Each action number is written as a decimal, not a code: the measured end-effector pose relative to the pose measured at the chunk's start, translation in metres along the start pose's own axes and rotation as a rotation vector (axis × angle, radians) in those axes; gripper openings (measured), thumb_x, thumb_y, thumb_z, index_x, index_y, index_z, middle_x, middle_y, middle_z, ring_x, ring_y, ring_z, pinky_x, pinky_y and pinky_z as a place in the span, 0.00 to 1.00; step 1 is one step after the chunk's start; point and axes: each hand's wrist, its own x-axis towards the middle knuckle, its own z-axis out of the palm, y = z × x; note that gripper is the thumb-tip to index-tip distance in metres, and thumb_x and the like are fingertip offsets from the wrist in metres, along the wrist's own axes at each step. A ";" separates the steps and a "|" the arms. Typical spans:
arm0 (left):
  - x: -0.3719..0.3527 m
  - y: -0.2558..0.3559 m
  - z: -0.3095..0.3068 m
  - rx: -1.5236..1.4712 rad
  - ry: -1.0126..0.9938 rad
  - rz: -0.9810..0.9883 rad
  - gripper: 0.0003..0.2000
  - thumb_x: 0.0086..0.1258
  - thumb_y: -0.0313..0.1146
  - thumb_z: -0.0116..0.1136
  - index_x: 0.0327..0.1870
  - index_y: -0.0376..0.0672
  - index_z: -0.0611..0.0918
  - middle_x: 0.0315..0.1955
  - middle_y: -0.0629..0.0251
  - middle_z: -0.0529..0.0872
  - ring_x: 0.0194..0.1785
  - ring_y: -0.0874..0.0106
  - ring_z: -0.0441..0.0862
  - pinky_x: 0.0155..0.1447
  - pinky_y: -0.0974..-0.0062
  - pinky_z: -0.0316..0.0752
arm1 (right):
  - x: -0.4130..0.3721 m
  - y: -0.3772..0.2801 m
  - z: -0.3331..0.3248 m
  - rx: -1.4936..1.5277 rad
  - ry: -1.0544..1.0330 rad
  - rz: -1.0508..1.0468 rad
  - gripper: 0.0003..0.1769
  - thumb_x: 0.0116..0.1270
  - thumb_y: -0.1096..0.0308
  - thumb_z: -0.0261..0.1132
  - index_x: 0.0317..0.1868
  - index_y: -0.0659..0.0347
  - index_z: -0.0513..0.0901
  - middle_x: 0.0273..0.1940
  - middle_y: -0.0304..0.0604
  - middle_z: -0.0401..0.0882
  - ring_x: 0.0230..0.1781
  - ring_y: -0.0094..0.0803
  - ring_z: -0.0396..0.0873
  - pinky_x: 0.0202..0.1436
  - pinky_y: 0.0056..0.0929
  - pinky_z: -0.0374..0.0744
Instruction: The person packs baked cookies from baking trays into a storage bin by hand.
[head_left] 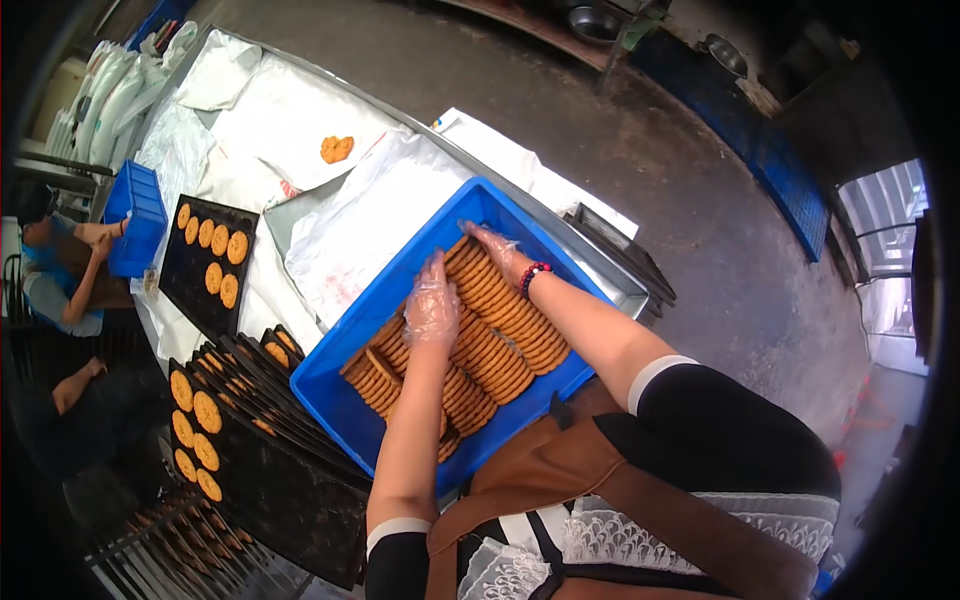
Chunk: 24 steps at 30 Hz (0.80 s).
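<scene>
Stacked rows of round golden cookies (495, 365) stand on edge inside a blue plastic crate (335, 340). My left hand (432, 308), in a clear plastic glove, rests at the left side of the upper rows with its fingers stretched out. Across the row's far end lies my right hand (497, 250), also gloved, fingers extended and a beaded bracelet (535, 277) at the wrist. The ends of a few cookies show between the two hands. Whether either palm presses on them is hidden.
Left of the crate, black baking trays (275, 480) hold more cookies. Another tray (205, 275) with several cookies lies on the white-covered table (300, 110), where a few cookies (337, 149) sit apart. A co-worker (75, 260) at far left holds a blue crate (138, 220).
</scene>
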 end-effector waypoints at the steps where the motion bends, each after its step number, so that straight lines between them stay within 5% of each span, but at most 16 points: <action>1: 0.005 0.000 0.008 -0.004 -0.036 -0.028 0.26 0.84 0.33 0.62 0.81 0.45 0.74 0.72 0.48 0.83 0.72 0.45 0.82 0.74 0.50 0.81 | 0.000 0.000 0.000 0.030 0.025 -0.021 0.39 0.88 0.40 0.58 0.85 0.59 0.74 0.86 0.44 0.70 0.87 0.40 0.64 0.90 0.40 0.61; 5: 0.013 -0.018 0.018 -0.030 -0.135 -0.086 0.26 0.87 0.35 0.60 0.83 0.45 0.73 0.77 0.48 0.79 0.74 0.46 0.80 0.75 0.51 0.81 | -0.012 -0.003 0.005 0.002 -0.006 -0.054 0.39 0.88 0.39 0.58 0.85 0.59 0.75 0.85 0.46 0.72 0.86 0.41 0.66 0.90 0.41 0.61; 8: 0.019 -0.022 0.024 -0.051 -0.105 0.048 0.27 0.88 0.35 0.58 0.85 0.46 0.71 0.80 0.47 0.76 0.78 0.45 0.77 0.77 0.50 0.79 | -0.009 0.007 0.001 -0.197 -0.002 -0.020 0.38 0.88 0.39 0.58 0.85 0.55 0.75 0.86 0.47 0.71 0.87 0.42 0.65 0.91 0.42 0.61; 10: 0.025 0.003 -0.001 -0.093 -0.309 -0.240 0.33 0.86 0.42 0.63 0.88 0.46 0.68 0.81 0.44 0.74 0.80 0.44 0.75 0.80 0.51 0.76 | -0.009 0.014 -0.001 -0.260 -0.009 -0.038 0.38 0.87 0.39 0.59 0.87 0.50 0.73 0.87 0.48 0.69 0.88 0.43 0.64 0.91 0.45 0.60; 14: 0.021 -0.007 0.011 -0.203 -0.205 -0.161 0.43 0.79 0.51 0.72 0.89 0.45 0.66 0.82 0.42 0.73 0.81 0.45 0.74 0.84 0.53 0.72 | -0.005 0.009 -0.009 -0.203 -0.108 0.090 0.37 0.90 0.41 0.53 0.89 0.52 0.66 0.89 0.47 0.64 0.91 0.43 0.59 0.93 0.52 0.57; 16: 0.021 -0.006 -0.002 -0.229 -0.340 -0.160 0.51 0.71 0.55 0.80 0.89 0.43 0.65 0.83 0.43 0.72 0.83 0.46 0.72 0.85 0.53 0.72 | -0.003 0.011 -0.014 -0.194 -0.092 0.111 0.52 0.77 0.22 0.61 0.89 0.47 0.68 0.88 0.54 0.65 0.87 0.50 0.66 0.84 0.55 0.71; 21: 0.024 0.014 -0.017 -0.201 -0.333 -0.224 0.52 0.70 0.55 0.80 0.89 0.41 0.65 0.83 0.43 0.71 0.83 0.44 0.72 0.84 0.51 0.72 | 0.007 0.022 -0.009 -0.367 -0.053 0.077 0.49 0.78 0.29 0.65 0.90 0.47 0.68 0.84 0.52 0.72 0.81 0.49 0.75 0.82 0.48 0.75; 24: 0.011 0.012 0.007 -0.095 -0.272 -0.206 0.51 0.71 0.55 0.80 0.88 0.40 0.66 0.83 0.43 0.72 0.82 0.43 0.73 0.83 0.50 0.72 | 0.002 0.019 -0.021 -0.757 -0.177 -0.019 0.42 0.88 0.35 0.54 0.88 0.56 0.68 0.87 0.56 0.68 0.86 0.49 0.69 0.89 0.49 0.66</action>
